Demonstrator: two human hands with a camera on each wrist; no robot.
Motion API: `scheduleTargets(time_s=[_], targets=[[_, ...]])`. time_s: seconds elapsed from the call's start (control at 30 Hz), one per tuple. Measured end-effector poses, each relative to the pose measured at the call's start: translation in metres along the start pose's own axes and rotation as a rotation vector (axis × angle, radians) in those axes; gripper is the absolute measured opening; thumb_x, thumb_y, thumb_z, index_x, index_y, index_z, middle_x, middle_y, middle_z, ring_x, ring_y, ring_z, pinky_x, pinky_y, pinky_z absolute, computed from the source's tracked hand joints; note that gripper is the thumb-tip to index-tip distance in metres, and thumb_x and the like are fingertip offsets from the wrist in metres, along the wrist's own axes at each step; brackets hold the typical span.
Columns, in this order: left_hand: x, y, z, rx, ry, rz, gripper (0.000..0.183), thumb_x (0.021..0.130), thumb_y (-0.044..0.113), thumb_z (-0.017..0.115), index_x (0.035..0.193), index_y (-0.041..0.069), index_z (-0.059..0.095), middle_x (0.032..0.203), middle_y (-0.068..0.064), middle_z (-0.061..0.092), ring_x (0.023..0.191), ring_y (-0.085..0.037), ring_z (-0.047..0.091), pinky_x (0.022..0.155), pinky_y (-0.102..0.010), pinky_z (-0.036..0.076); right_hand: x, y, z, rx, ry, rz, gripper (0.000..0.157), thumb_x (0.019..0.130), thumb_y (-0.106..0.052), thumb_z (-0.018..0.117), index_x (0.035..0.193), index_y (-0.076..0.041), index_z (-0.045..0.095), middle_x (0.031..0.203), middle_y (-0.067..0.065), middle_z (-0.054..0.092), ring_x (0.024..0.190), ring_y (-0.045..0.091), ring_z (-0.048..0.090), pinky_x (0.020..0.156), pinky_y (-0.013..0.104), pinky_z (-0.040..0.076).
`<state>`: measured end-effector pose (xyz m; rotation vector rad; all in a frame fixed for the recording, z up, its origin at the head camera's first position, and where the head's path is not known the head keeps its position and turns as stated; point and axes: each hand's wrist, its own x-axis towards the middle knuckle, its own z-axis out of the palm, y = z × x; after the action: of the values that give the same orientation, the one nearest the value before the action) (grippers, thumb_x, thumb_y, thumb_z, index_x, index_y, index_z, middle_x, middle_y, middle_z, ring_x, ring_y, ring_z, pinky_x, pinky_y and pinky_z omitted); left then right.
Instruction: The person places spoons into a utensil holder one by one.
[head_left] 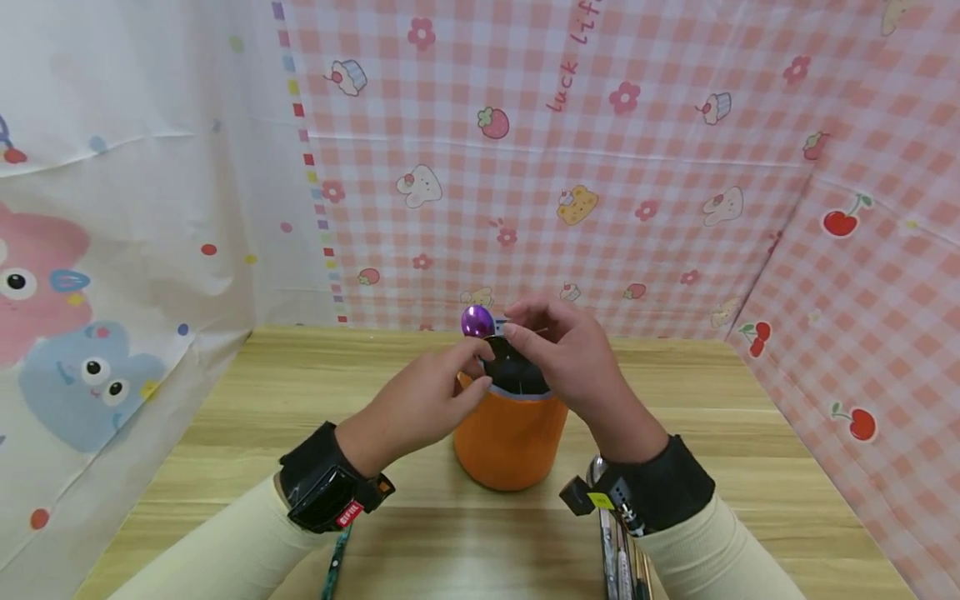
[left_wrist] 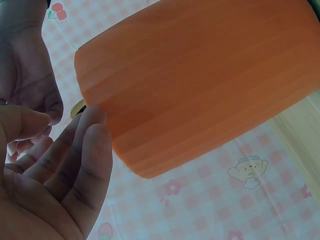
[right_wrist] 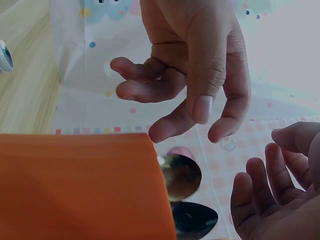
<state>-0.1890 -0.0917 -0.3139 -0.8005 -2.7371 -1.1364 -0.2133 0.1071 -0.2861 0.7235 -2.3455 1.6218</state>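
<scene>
An orange holder (head_left: 510,433) with a dark inside stands upright on the table, and both hands are at its rim. A shiny purple spoon (head_left: 477,322) sticks up at its back left. In the right wrist view, a gold spoon (right_wrist: 182,177) and a dark spoon (right_wrist: 194,220) show their bowls beyond the rim. My left hand (head_left: 431,392) is at the rim's left side, its fingers loosely bent and the thumb apart from them. My right hand (head_left: 577,354) hovers over the right side, fingers relaxed, with no thing visible in its grasp.
Several thin metal utensils (head_left: 622,554) lie on the table beneath the right wrist. A green patterned stick (head_left: 336,562) lies near the left wrist. Printed cloth walls (head_left: 540,208) enclose the wooden table (head_left: 300,375) at the back and sides.
</scene>
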Motion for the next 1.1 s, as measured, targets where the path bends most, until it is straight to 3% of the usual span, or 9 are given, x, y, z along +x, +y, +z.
scheduleTargets(time_s=[0.2,0.37,0.77,1.1], targets=[[-0.013,0.000,-0.006,0.027,0.013,-0.032,0.026,0.099,0.025,0.056,0.123,0.015,0.054,0.096,0.003,0.069,0.073,-0.007,0.062,0.061,-0.029,0.052,-0.005,0.001,0.014,0.092,-0.061,0.025,0.015,0.094,-0.014,0.067,0.106,-0.004,0.067,0.099,0.011,0.064,0.087,0.025,0.060,0.076,0.038,0.052],[-0.027,-0.001,-0.012,0.062,0.026,-0.043,0.025,0.099,0.025,0.058,0.122,0.018,0.054,0.094,0.004,0.070,0.071,-0.007,0.061,0.061,-0.029,0.052,-0.009,0.003,0.030,0.163,-0.124,0.029,0.012,0.094,-0.012,0.066,0.104,-0.006,0.066,0.097,0.011,0.064,0.081,0.024,0.057,0.069,0.032,0.050],[-0.061,-0.020,-0.020,0.059,0.050,-0.166,0.015,0.099,0.026,0.058,0.113,0.020,0.057,0.082,0.005,0.068,0.064,-0.010,0.059,0.059,-0.032,0.050,-0.018,0.004,0.066,0.169,-0.230,0.053,0.011,0.094,-0.011,0.065,0.105,-0.008,0.066,0.099,0.008,0.064,0.081,0.022,0.056,0.070,0.032,0.047],[-0.081,-0.036,-0.021,0.062,0.066,-0.206,0.013,0.099,0.026,0.057,0.110,0.019,0.058,0.081,0.005,0.068,0.059,-0.009,0.058,0.056,-0.032,0.048,-0.025,0.009,0.093,0.211,-0.332,0.087,0.011,0.096,-0.012,0.064,0.106,-0.010,0.066,0.100,0.008,0.065,0.086,0.021,0.060,0.073,0.032,0.050]])
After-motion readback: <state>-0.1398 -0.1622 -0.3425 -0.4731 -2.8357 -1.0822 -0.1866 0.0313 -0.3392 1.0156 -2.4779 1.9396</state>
